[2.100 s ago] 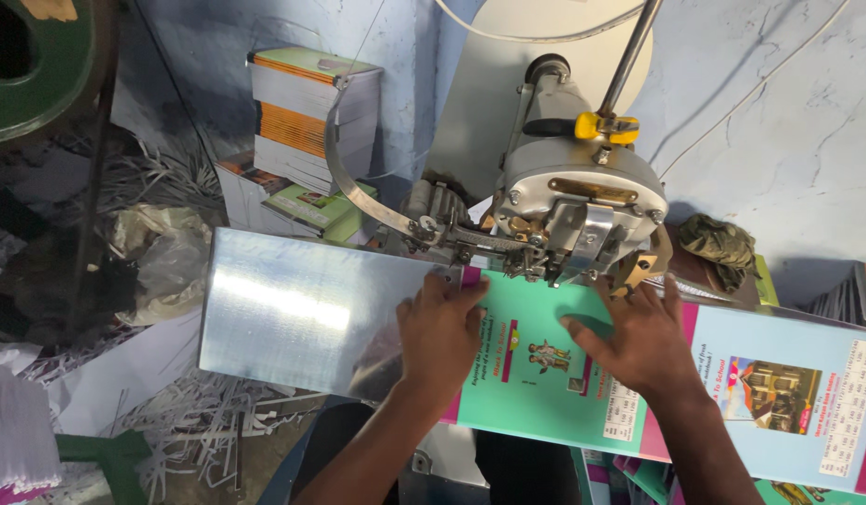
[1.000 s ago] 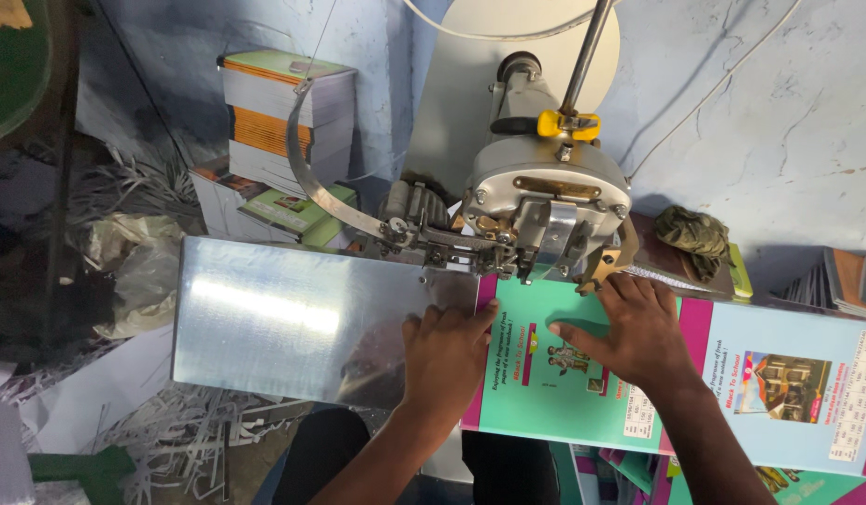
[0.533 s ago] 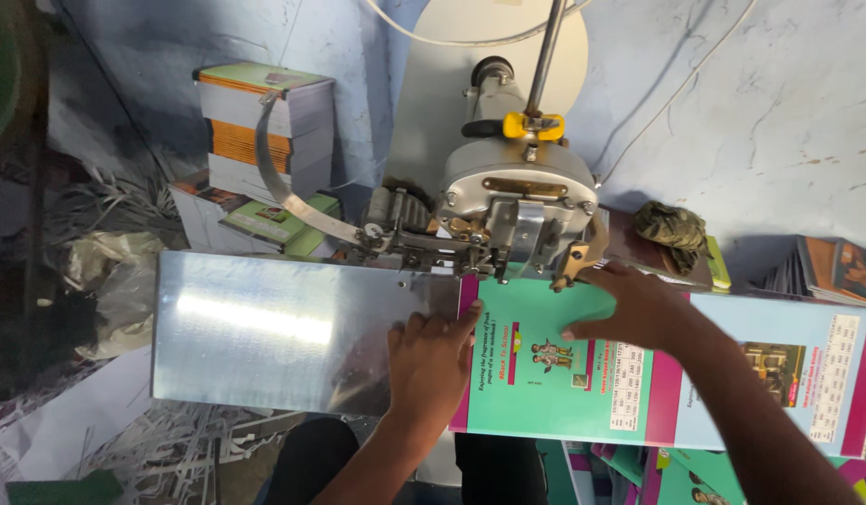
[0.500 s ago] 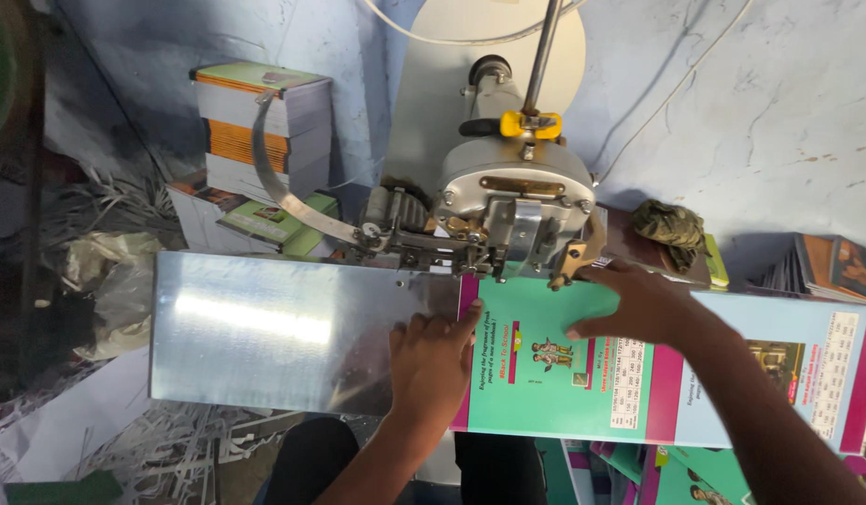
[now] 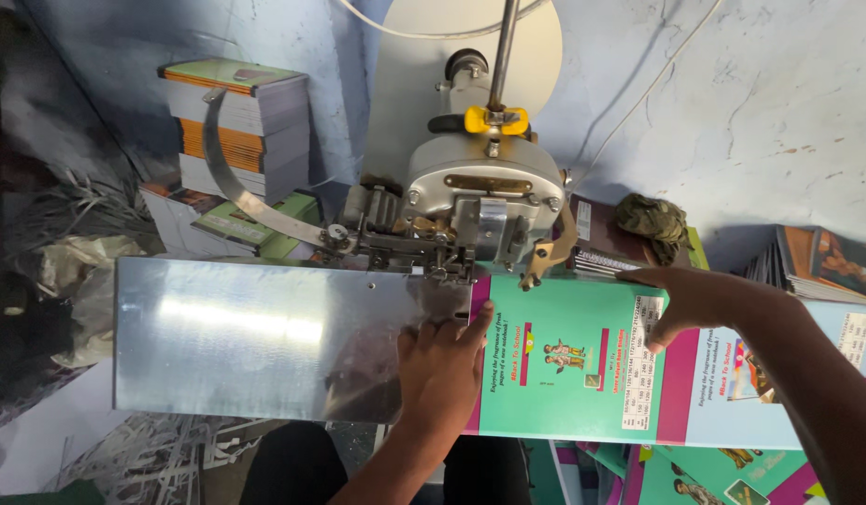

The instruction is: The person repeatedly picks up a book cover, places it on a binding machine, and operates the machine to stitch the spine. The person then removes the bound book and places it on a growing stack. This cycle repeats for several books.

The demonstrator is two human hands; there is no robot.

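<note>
Head view: the right hand is sliding out along the teal booklet cover, away from the stitching machine, fingers spread flat. Just below the machine, the left hand is still pressing flat at the cover's edge beside the metal plate, so the cover looks to be shifting along under the head.

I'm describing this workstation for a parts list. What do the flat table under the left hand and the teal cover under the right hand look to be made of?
The flat table looks like bare sheet metal, brushed silver: it shows a bright streaked glare and a small rivet. The left hand rests at its right edge. The teal cover looks like glossy printed card or coated paper, thin and flat, with colour print; the right hand presses on it. Exact stock is unclear.
</note>
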